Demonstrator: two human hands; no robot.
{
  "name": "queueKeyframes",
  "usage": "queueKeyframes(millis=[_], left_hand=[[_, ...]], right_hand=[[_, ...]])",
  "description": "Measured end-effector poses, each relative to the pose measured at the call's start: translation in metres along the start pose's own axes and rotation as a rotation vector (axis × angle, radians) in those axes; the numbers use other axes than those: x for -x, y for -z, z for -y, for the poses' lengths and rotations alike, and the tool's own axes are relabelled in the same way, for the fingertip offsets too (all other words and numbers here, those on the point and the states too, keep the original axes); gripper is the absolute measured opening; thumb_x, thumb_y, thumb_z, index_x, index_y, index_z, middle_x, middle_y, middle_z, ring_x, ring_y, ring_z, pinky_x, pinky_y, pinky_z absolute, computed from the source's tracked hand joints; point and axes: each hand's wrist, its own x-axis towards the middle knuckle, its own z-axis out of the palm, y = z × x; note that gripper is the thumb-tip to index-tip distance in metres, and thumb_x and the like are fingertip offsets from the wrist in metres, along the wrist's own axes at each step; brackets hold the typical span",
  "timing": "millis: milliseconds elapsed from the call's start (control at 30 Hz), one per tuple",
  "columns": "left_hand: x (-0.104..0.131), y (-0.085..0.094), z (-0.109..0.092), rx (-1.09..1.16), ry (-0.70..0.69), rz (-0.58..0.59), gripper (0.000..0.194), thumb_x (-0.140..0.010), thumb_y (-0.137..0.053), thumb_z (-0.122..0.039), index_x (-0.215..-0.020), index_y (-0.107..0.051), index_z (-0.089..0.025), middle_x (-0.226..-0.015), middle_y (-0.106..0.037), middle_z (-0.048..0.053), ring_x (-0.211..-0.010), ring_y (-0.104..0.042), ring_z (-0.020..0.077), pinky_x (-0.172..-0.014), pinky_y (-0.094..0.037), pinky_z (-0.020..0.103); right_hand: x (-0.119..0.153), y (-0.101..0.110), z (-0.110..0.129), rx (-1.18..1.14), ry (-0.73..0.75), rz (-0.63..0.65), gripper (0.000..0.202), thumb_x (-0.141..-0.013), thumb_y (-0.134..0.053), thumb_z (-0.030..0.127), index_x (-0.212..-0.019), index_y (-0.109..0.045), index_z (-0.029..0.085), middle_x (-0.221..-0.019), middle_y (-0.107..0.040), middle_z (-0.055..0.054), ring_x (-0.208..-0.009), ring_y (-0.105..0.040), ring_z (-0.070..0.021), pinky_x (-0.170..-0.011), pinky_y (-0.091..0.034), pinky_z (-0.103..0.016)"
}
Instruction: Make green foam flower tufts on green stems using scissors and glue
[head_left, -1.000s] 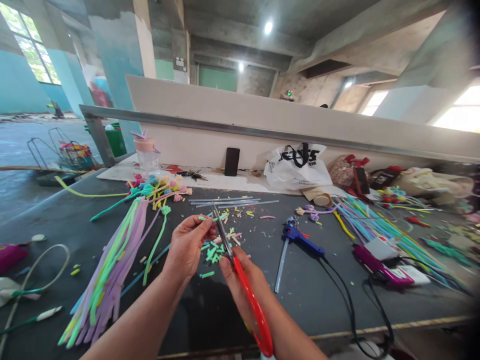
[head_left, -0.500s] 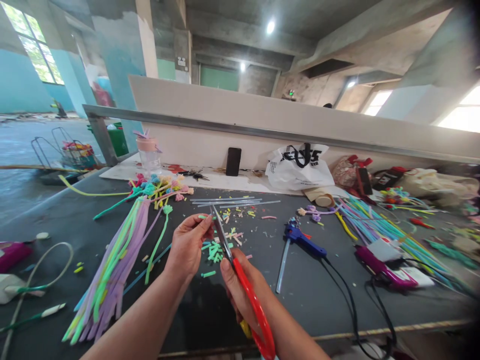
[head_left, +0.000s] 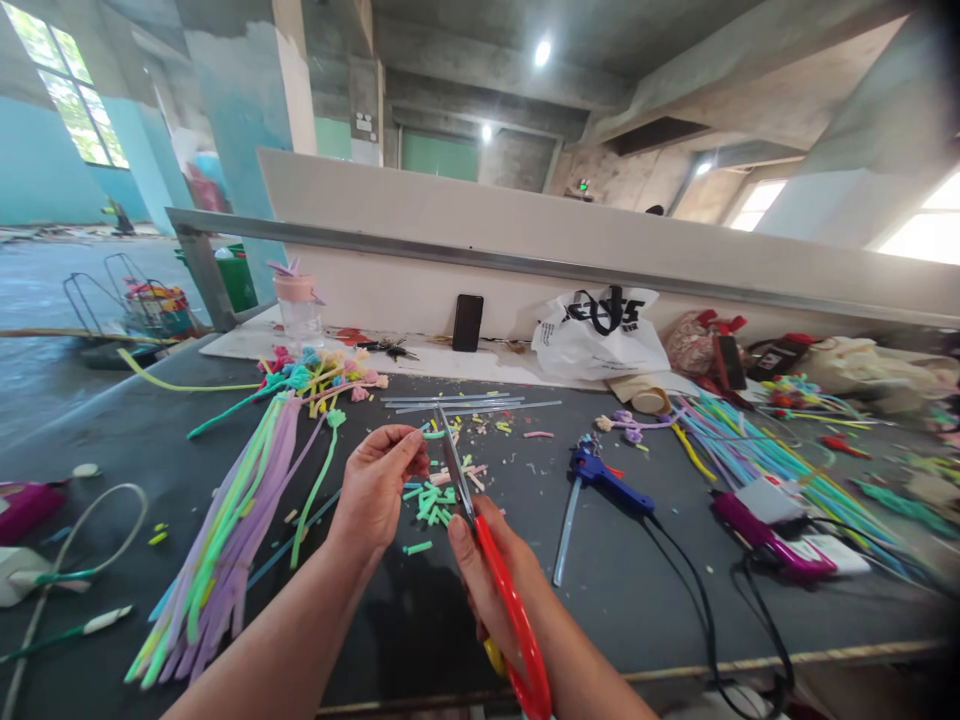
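Dark tabletop (head_left: 615, 630): left hand (head_left: 377, 488) pinching green strip (head_left: 436, 435), right hand (head_left: 528, 578) gripping scissors (head_left: 516, 622); likely snipping, next cut wants steadiness.

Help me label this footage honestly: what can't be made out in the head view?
Head view: the near end of the green strip, hidden by the left hand.
Head view: whether the yellow patch belongs to the scissors; the right hand hides any join.
Head view: the rest of the magenta object, cut off by the left edge.
Head view: far-right scraps, blurred.
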Motion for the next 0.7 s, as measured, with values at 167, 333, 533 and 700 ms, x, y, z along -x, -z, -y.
queueKeyframes(millis=[167,333,533,700], left_hand=[[0.0021,-0.0015,-0.0001,0.002,-0.005,0.01,0.014,-0.067,-0.071,-0.022,-0.071,-0.062,-0.014,-0.06,-0.063,-0.001,-0.053,-0.056,0.0081,-0.053,-0.043,0.019],[0.0034,-0.0022,-0.001,0.001,0.01,0.003,0.015,-0.064,-0.073,-0.022,-0.07,-0.062,-0.013,-0.06,-0.064,-0.001,-0.053,-0.056,0.0092,-0.053,-0.045,0.021],[0.0051,-0.0044,-0.0029,-0.015,0.015,-0.005,0.016,-0.061,-0.075,-0.022,-0.066,-0.063,-0.012,-0.056,-0.062,-0.001,-0.05,-0.055,0.0088,-0.05,-0.045,0.021],[0.006,-0.0049,-0.0032,-0.033,0.039,-0.009,0.017,-0.06,-0.075,-0.023,-0.066,-0.064,-0.012,-0.055,-0.062,-0.001,-0.049,-0.055,0.0088,-0.05,-0.046,0.02]], right_hand=[[0.0012,-0.003,0.0044,0.086,0.059,0.016,0.035,-0.083,-0.038,0.056,-0.093,-0.052,0.025,-0.049,-0.042,0.006,-0.045,-0.046,-0.0119,-0.043,-0.033,-0.021],[0.0014,-0.004,0.007,0.121,0.068,0.011,0.032,-0.084,-0.038,0.05,-0.095,-0.052,0.023,-0.055,-0.049,0.004,-0.049,-0.047,-0.0129,-0.046,-0.034,-0.023],[0.0002,-0.0033,0.006,0.127,0.064,0.025,0.033,-0.085,-0.037,0.05,-0.097,-0.051,0.023,-0.058,-0.051,0.004,-0.05,-0.048,-0.013,-0.049,-0.035,-0.024],[-0.003,-0.0036,0.0045,0.134,0.087,0.013,0.031,-0.084,-0.037,0.049,-0.087,-0.051,0.022,-0.058,-0.052,0.003,-0.05,-0.045,-0.0122,-0.049,-0.034,-0.023]])
